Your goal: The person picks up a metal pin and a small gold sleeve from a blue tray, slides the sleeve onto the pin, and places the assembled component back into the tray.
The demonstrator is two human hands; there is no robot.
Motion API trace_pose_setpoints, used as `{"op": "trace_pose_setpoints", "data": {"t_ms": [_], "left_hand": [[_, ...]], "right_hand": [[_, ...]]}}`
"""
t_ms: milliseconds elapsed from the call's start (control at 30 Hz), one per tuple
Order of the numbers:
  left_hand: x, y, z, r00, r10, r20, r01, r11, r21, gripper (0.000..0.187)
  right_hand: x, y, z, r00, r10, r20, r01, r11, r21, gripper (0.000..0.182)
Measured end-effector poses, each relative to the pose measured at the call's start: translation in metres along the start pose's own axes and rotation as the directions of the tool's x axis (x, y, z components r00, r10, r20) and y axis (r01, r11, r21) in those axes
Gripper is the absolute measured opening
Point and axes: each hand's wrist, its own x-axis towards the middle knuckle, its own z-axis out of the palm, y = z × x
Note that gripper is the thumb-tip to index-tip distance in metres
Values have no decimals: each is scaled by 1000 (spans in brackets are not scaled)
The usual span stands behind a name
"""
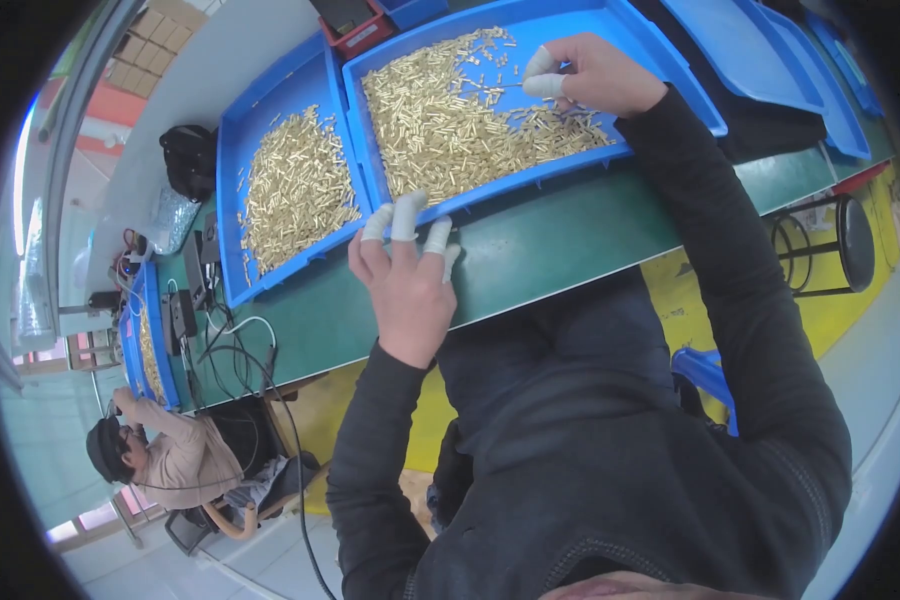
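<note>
My right hand, with pale finger covers on its thumb and index finger, is pinched over the far right part of the large blue tray. Its fingertips close on a thin rod-like tool that points left over the small brass pieces. On the near rim of that tray, close to its left corner, rests my left hand, fingers apart and tips covered, holding nothing. A second blue tray with more brass pieces adjoins it on the left.
Green table under the trays. A co-worker sits at the lower left beside a small tray. Black cables hang over the table edge. At right are stacked blue trays and a black stool.
</note>
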Motion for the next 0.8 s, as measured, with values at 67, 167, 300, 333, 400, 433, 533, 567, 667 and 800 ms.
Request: {"op": "trace_pose_setpoints", "data": {"t_ms": [67, 167, 300, 333, 400, 433, 533, 567, 667, 800], "left_hand": [[5, 5, 2, 1000, -20, 8, 20, 1000, 12, 10], [5, 7, 3, 998, -52, -22, 51, 998, -23, 10], [2, 8, 5, 998, -52, -33, 51, 998, -35, 17], [5, 9, -1, 999, -49, -13, 49, 997, -57, 17], [10, 9, -12, 997, -39, 73, 49, 989, -139, 16], [28, 5, -18, 997, -51, 59, 62, 977, -204, 13], [64, -10, -27, 988, -146, 58, 157, 889, -430, 15], [68, -19, -23, 979, -165, 120, 198, 903, -380, 6], [89, -39, -5, 920, -165, 356, 241, 954, -180, 16], [96, -46, 9, 882, -87, 464, 62, 996, 68, 40]], "right_hand": [[0, 0, -1, 1000, 6, 12, -6, 1000, 5, 16], [0, -2, 0, 1000, 9, 30, -9, 1000, 8, 16], [-1, -1, -1, 1000, -8, 21, 7, 998, 57, 14], [-3, -2, 0, 1000, -14, 17, 13, 998, 60, 14], [-4, -5, 0, 999, -40, 6, 39, 996, 75, 14], [-4, -5, -1, 999, -46, -5, 47, 996, 79, 14], [-4, -3, 0, 997, -72, -11, 73, 993, 91, 13], [-4, -2, 0, 998, -66, -4, 66, 994, 85, 13], [-4, -2, -3, 998, -58, -3, 58, 996, 62, 13], [-6, -4, -8, 998, -57, 22, 56, 998, 29, 14]]}}
